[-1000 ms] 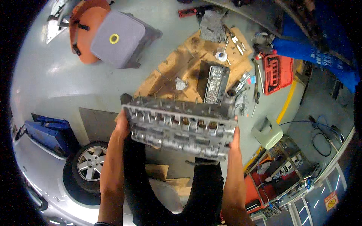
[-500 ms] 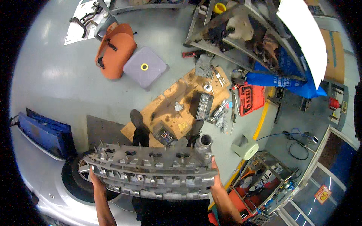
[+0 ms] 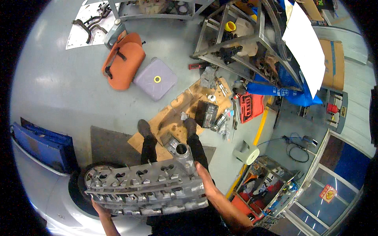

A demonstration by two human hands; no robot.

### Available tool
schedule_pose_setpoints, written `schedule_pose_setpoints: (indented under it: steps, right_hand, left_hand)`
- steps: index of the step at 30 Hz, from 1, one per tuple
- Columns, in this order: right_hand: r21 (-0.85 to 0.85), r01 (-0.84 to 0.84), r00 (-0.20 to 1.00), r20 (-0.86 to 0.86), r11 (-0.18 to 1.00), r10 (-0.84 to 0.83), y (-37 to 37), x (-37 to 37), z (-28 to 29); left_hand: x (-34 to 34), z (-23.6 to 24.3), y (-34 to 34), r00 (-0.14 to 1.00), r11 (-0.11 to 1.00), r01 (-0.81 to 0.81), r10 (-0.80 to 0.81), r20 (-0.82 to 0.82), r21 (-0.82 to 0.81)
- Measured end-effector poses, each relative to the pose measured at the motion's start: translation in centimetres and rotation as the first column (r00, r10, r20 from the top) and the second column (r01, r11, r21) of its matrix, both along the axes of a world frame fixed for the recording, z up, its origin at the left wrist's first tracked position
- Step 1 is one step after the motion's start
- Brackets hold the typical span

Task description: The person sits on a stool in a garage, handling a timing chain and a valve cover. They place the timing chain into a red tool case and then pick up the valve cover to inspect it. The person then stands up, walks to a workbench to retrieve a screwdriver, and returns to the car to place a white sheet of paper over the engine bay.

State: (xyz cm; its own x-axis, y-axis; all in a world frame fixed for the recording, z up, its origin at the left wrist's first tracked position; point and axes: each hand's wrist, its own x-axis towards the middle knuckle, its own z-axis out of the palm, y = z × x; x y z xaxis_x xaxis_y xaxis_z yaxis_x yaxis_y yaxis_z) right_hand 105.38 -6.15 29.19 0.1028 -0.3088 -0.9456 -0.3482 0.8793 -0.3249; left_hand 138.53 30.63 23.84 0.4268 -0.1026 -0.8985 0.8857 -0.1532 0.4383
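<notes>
A long grey metal cylinder head (image 3: pixel 145 188) spans the space in front of my body, held off the floor between both hands. Studs stand along its far edge, and a round pipe neck (image 3: pixel 182 150) rises at its right end. My left hand (image 3: pixel 100 209) grips the lower left end; most of its fingers are hidden beneath the metal. At the other end my right hand (image 3: pixel 205 181) presses against the side, its thumb along the top near the neck and the other fingers out of sight.
Stained cardboard (image 3: pixel 169 118) lies by my feet with a black socket case (image 3: pixel 206 114) and loose tools. A red tool case (image 3: pixel 251 107), green stool (image 3: pixel 247 153) and tool cart (image 3: pixel 256 188) are at right. A silver car (image 3: pixel 35 185) with a wheel is at left; a metal rack (image 3: pixel 236 47) stands beyond.
The cylinder head has moved left and slightly down, with both hands still on it. It now tilts, right end higher. My right foot shows more plainly on the cardboard.
</notes>
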Motion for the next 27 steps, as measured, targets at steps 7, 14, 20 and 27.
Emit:
schedule_pose_setpoints:
  steps: [7, 14, 20, 27]
  right_hand:
    - [0.121, 0.061, 0.998, -0.039, 0.991, -0.056, 0.5, -2.3, -2.5]
    - [0.045, -0.018, 0.976, -0.214, 0.999, 0.028, -0.3, -3.5, -2.1]
    - [0.080, 0.072, 0.992, -0.110, 0.994, -0.063, 1.4, -5.4, -2.7]
    - [0.079, -0.025, 0.992, -0.118, 0.997, 0.034, 0.4, -1.9, -0.8]
  left_hand:
    - [-2.9, -1.4, 1.8, 0.999, 0.996, -0.040, 0.037, 0.040, 0.076]
    - [-5.1, -2.5, 2.0, 1.000, 0.998, -0.005, 0.004, 0.006, 0.068]
    - [-4.3, -1.5, 0.2, 0.994, 0.996, -0.073, 0.077, -0.074, 0.057]
    - [-3.0, 0.4, 0.0, 1.000, 0.999, 0.014, -0.013, -0.017, 0.036]
